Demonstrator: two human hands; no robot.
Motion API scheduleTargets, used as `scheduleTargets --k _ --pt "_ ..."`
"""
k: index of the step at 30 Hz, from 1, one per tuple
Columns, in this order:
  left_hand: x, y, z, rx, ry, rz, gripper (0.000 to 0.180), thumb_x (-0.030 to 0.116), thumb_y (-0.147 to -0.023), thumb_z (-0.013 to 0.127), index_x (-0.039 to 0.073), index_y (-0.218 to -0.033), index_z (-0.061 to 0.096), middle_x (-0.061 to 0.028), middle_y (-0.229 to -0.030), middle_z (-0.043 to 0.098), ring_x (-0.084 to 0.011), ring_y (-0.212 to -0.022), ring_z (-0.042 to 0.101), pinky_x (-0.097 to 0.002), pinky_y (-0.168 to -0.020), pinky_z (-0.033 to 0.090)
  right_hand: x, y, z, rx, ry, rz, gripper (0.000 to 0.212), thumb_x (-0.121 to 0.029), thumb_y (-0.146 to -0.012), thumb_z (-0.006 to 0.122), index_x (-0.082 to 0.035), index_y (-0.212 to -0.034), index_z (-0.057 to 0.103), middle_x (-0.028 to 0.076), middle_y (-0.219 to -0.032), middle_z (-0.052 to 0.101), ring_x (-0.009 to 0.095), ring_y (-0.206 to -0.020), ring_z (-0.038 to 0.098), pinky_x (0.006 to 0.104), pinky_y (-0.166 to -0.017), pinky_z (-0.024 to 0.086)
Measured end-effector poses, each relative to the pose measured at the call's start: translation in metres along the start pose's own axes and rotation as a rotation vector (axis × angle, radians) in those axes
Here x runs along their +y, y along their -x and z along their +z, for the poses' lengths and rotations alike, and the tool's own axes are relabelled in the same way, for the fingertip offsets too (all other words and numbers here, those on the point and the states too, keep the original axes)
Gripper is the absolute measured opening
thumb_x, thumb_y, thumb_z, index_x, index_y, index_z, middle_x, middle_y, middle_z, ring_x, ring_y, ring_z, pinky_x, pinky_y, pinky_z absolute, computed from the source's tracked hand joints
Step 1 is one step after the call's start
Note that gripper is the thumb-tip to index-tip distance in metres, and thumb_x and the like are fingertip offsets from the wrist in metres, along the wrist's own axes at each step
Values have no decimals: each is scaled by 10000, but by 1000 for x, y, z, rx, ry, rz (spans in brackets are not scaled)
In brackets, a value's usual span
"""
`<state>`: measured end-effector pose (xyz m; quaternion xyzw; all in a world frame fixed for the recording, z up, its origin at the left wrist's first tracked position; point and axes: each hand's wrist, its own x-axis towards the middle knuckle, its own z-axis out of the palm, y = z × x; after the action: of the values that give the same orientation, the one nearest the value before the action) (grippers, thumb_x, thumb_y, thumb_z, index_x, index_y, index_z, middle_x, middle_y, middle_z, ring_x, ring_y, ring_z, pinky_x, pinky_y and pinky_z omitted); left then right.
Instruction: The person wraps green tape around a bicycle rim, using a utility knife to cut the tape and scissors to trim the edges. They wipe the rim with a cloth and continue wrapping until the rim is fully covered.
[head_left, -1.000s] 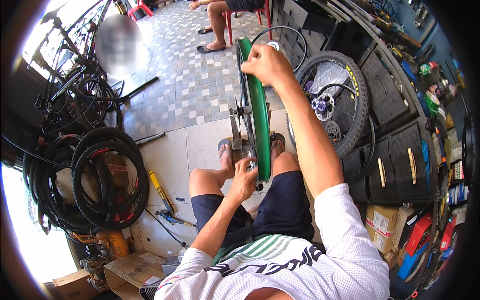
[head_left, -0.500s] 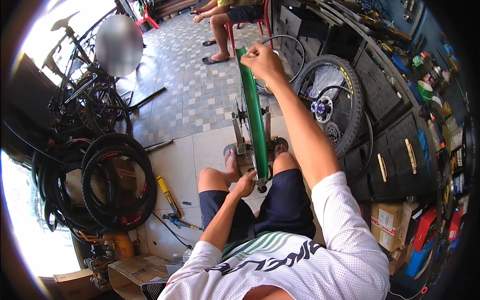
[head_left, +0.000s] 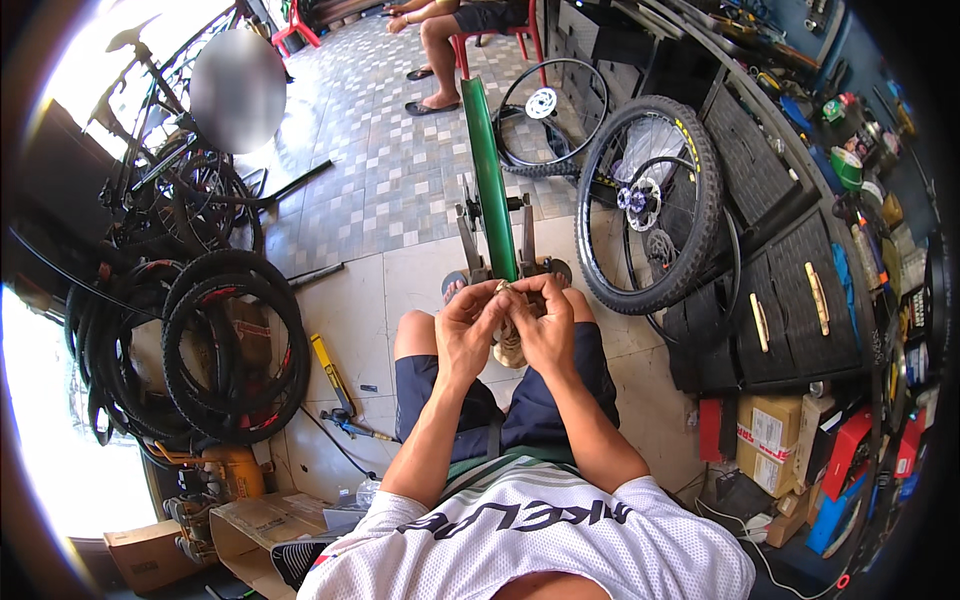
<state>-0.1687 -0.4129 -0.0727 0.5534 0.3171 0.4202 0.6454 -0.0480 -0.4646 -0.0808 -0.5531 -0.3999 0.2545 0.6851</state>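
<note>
A bicycle wheel rim (head_left: pixel 490 170) with a green inner channel stands upright, edge-on to me, between my knees. The dark metal arms of a wheel stand (head_left: pixel 528 235) flank it at the hub. My left hand (head_left: pixel 465 330) and my right hand (head_left: pixel 548 325) meet over the rim's near end, thumbs and fingertips pinched together. Between them is a crumpled beige cloth (head_left: pixel 508 352), bunched at the fingertips and hanging below. The hands and cloth hide the near part of the rim.
A knobby-tyred wheel (head_left: pixel 655 205) leans against the dark drawers at right. Several loose tyres (head_left: pixel 235 350) are piled at left, near a yellow-handled tool (head_left: pixel 332 375) on the floor. Cardboard boxes (head_left: pixel 770 440) stand at lower right. Another person (head_left: pixel 440 50) sits on a red chair ahead.
My right hand has come back from the rim's far top to its near end. My left hand has moved up beside it, and both now hold the cloth.
</note>
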Motion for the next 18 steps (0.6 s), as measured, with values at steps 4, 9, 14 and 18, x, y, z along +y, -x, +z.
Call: scheduleTargets --k 4,9,14,18 --pt "-8 2 -3 59 3 -30 311 106 -985 695 -41 -1258 665 -79 -1106 725 -106 -999 665 -260 -889 543 4 4 2 8 22 -52 125 -128 -986 697 -20 -1008 637 23 -946 704 71 -855 643 240 -775 522" --pt "-11 6 5 24 222 -19 215 72 -994 668 -25 -1185 683 -64 -1059 729 -90 -948 658 -243 -853 538 7 7 7 42 -174 66 126 -133 -982 693 -20 -1020 655 53 -944 670 130 -876 632 281 -793 515" --pt "-25 0 -8 138 411 18 75 48 -1011 618 3 -1064 645 -96 -1022 718 -142 -885 690 -273 -776 580 -6 7 13 2 23 -142 135 -158 -996 667 -35 -941 679 63 -900 641 146 -808 604 307 -733 486" --pt "1 -5 -7 191 349 -10 84 73 -1012 634 -1 -1050 651 -37 -991 695 -91 -862 650 -232 -772 533 9 -11 0 57 16 -114 126 -159 -999 657 -51 -940 683 44 -920 654 124 -810 593 272 -744 467"
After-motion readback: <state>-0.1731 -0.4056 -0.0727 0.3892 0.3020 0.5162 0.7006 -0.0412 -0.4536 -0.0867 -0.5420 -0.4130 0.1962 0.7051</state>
